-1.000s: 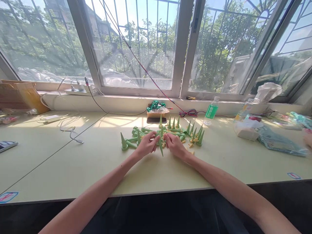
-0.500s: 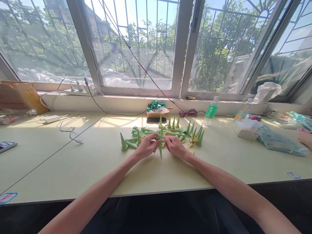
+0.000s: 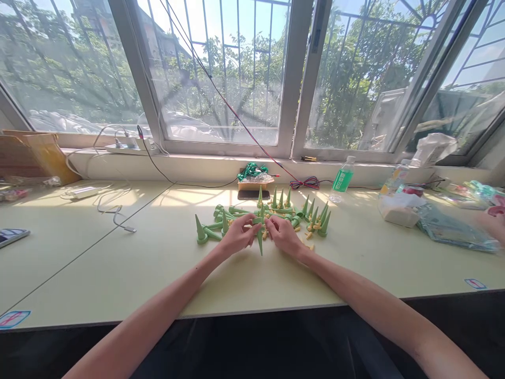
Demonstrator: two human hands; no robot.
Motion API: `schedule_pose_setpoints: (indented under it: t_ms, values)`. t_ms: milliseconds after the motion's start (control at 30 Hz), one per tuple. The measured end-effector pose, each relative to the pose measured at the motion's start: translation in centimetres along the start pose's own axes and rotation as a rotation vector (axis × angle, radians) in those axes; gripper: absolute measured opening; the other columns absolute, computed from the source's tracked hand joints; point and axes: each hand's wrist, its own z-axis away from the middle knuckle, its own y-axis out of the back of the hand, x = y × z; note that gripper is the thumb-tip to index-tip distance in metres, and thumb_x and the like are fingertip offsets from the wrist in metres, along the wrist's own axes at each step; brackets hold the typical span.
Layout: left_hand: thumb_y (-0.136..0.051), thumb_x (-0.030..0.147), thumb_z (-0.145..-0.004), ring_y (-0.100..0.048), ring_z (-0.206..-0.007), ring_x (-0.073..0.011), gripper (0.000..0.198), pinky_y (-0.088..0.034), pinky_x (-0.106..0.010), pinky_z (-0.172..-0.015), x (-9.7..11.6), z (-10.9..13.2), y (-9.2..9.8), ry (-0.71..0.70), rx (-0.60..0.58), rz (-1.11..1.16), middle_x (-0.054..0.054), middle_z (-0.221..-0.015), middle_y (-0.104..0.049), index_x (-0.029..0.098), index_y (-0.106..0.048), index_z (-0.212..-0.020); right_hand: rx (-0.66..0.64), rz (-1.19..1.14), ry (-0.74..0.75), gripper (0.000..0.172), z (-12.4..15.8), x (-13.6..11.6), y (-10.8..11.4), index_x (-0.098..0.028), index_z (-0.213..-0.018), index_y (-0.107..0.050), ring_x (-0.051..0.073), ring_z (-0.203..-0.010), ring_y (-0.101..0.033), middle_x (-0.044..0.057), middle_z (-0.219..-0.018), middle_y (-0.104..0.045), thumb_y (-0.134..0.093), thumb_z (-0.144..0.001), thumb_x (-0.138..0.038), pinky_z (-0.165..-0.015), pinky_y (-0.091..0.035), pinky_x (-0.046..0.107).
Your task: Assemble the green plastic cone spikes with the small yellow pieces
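My left hand [image 3: 236,235] and my right hand [image 3: 282,235] meet over the pale table [image 3: 165,273], fingers pinched together on one green cone spike [image 3: 260,239] that points down toward me. Just behind them lies a heap of green cone spikes [image 3: 300,213], some standing upright, some lying flat, mixed with small yellow pieces [image 3: 310,245]. One upright spike [image 3: 199,231] stands left of my left hand.
A small cardboard box [image 3: 252,184] with green ribbon and a dark phone sit by the window sill. A green-labelled bottle [image 3: 341,180], plastic bags [image 3: 450,229] and another person's hand [image 3: 493,221] are at the right. Cables [image 3: 114,213], a power strip and a cardboard box [image 3: 35,155] are at the left.
My hands stay together on the spike, which shifts slightly. The other person's hand at the far right edge has moved a little.
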Motion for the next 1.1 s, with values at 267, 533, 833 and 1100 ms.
schedule_pose_setpoints:
  t_ms: [267, 533, 833, 1100]
  values:
    - [-0.069, 0.051, -0.081, -0.047, -0.035, -0.0067, 0.038, -0.03, -0.018, -0.033, 0.6, 0.07, 0.0, 0.032, 0.029, 0.044, 0.007, -0.057, -0.048, 0.019, -0.049, -0.086, 0.021, -0.077, 0.034, 0.027, 0.14, -0.11, 0.19, -0.019, -0.105, -0.054, 0.009, -0.047, -0.051, 0.001, -0.077, -0.062, -0.052, -0.093, -0.043, -0.046, -0.038, 0.023]
    - [-0.066, 0.048, -0.084, -0.046, -0.034, -0.0061, 0.035, -0.029, -0.017, -0.035, 0.8, 0.15, 0.07, 0.044, 0.034, 0.055, 0.007, -0.055, -0.049, 0.018, -0.049, -0.085, -0.024, -0.146, 0.048, 0.024, 0.14, -0.03, 0.15, -0.019, -0.105, -0.056, 0.009, -0.045, -0.05, 0.002, -0.08, -0.062, -0.053, -0.092, -0.039, -0.044, -0.04, 0.023]
    - [-0.067, 0.044, -0.083, -0.047, -0.036, -0.007, 0.032, -0.032, -0.017, -0.036, 0.65, 0.22, 0.22, 0.063, 0.006, 0.049, 0.007, -0.055, -0.048, 0.019, -0.048, -0.084, -0.032, -0.211, 0.043, 0.022, 0.16, 0.3, 0.0, -0.019, -0.096, -0.057, 0.006, -0.038, -0.042, -0.003, -0.068, -0.056, -0.054, -0.09, -0.04, -0.044, -0.043, 0.025]
    - [-0.066, 0.044, -0.084, -0.046, -0.036, -0.0066, 0.031, -0.032, -0.017, -0.036, 0.6, 0.3, 0.3, 0.058, -0.015, 0.056, 0.008, -0.055, -0.047, 0.019, -0.048, -0.086, -0.02, -0.218, 0.087, 0.023, 0.14, 0.35, 0.05, -0.018, -0.087, -0.06, 0.011, -0.058, -0.051, 0.0, -0.072, -0.059, -0.056, -0.089, -0.041, -0.053, -0.045, 0.024]
